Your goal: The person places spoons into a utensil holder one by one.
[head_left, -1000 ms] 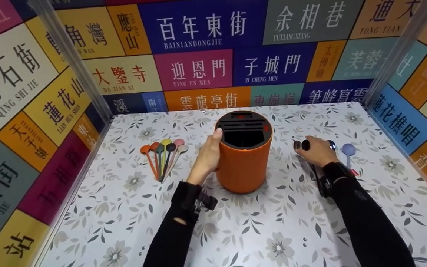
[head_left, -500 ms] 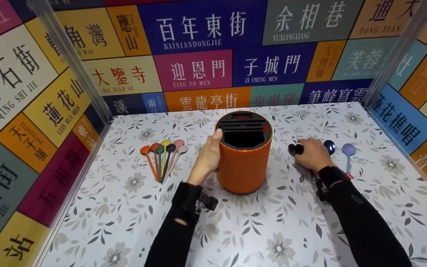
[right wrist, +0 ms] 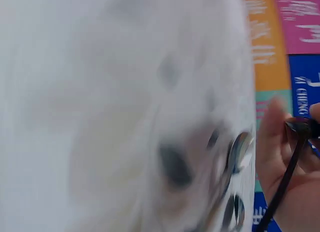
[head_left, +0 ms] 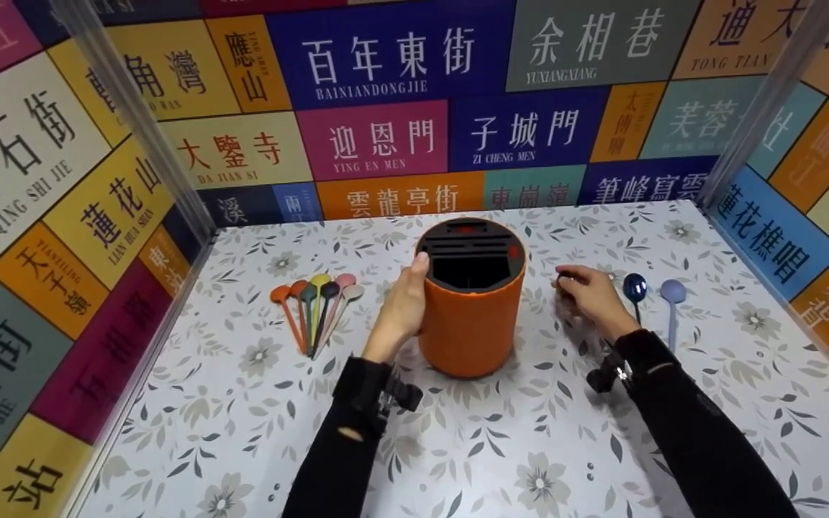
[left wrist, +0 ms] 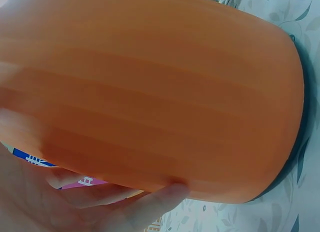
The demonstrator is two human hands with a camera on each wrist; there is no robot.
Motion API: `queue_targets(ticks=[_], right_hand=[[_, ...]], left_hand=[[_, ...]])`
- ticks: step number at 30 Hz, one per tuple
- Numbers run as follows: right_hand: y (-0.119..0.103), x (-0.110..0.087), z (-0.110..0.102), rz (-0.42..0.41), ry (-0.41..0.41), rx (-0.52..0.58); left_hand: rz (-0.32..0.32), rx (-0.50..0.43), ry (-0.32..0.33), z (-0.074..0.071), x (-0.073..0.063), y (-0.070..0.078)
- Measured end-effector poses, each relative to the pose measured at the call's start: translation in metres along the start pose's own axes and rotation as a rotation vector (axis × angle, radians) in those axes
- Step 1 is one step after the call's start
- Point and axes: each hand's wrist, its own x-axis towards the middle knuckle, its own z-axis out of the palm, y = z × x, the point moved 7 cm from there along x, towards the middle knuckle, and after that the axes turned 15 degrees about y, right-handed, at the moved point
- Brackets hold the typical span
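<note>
My left hand (head_left: 401,306) grips the left side of an upright orange knife block (head_left: 468,334) with a black slotted top. In the left wrist view its thumb (left wrist: 172,194) presses the orange wall, and the other fingers pass behind it. To the right of the block, my right hand (head_left: 594,298) pinches a dark spoon (right wrist: 298,126) above the table; a second dark piece beside it is partly hidden by the fingers. Beside that hand lie a shiny dark blue spoon (head_left: 635,288) and a lavender spoon (head_left: 672,291).
Several coloured spoons (head_left: 317,309) lie fanned out on the table left of the block. The floral tabletop (head_left: 486,439) is bounded by panels of coloured signs (head_left: 386,137) at the back and both sides.
My right hand has moved left and lifted with the dark spoon, uncovering the shiny blue spoon. My left hand and the knife block have stayed in place.
</note>
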Motion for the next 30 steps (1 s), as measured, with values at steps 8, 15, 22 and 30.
queue_targets(ticks=[8,15,22,30], right_hand=[[-0.017,-0.025,0.012,0.112,-0.159,0.218],[-0.045,-0.044,0.016,0.019,-0.179,0.16],[-0.069,-0.065,0.014,-0.074,-0.181,0.251],[-0.113,-0.083,0.007,-0.246,-0.173,0.471]], left_hand=[[-0.013,0.009,-0.003,0.001,-0.002,-0.002],[-0.001,0.011,0.01,0.0,-0.001,-0.001],[-0.011,0.026,0.013,-0.001,-0.001,-0.001],[-0.014,0.025,0.024,-0.001,-0.002,-0.002]])
